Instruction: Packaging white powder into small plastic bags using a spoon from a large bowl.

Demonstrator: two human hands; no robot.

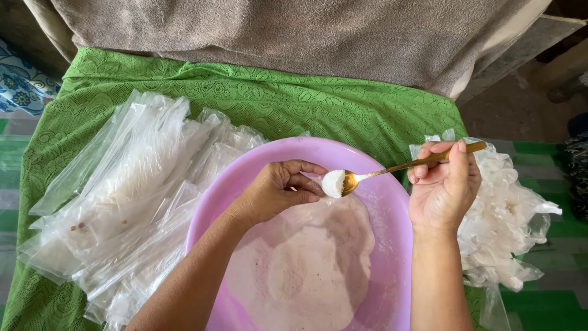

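Where fingers point(300, 184) curl, bag mouth unclear.

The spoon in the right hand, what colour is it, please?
Gold, seen in the head view: the spoon in the right hand.

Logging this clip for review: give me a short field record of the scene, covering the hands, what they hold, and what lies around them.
setting: green lace cloth over a surface
left hand: over the basin, pinching a small clear bag open at the spoon's bowl
right hand: holds a gold spoon by its handle
spoon load: white powder
basin: pink plastic basin, holding pale powder
left of basin: pile of flat clear plastic bags
right of basin: heap of filled, crumpled bags
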